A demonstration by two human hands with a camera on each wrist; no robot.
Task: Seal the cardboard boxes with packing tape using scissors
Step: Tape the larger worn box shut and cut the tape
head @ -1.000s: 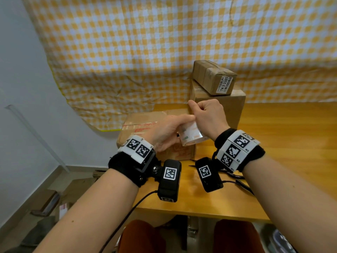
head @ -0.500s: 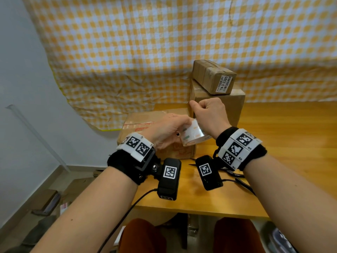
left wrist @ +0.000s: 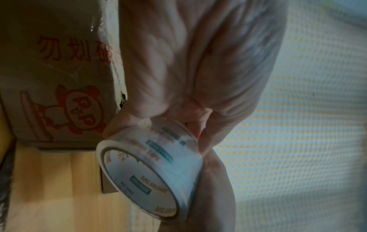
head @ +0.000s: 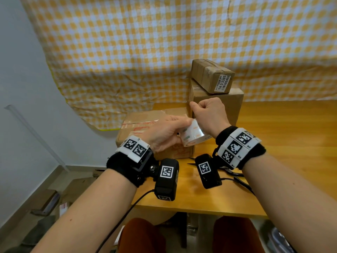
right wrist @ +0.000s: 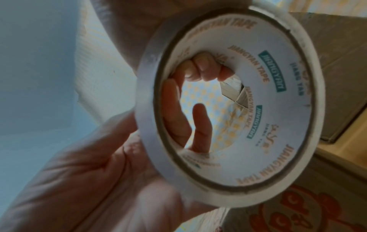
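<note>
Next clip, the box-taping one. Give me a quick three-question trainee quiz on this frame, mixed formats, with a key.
1. True or false: the left hand holds the tape roll.
2. Multiple choice: the small labelled box sits A) on the floor, B) on the taller box, C) in the person's lap.
3. Fill in: the right hand is raised above the roll with its fingers ____.

Key: 1 true. 2 B. 3 curled, apparently pinching the tape end, though the strip itself is hard to see.
</note>
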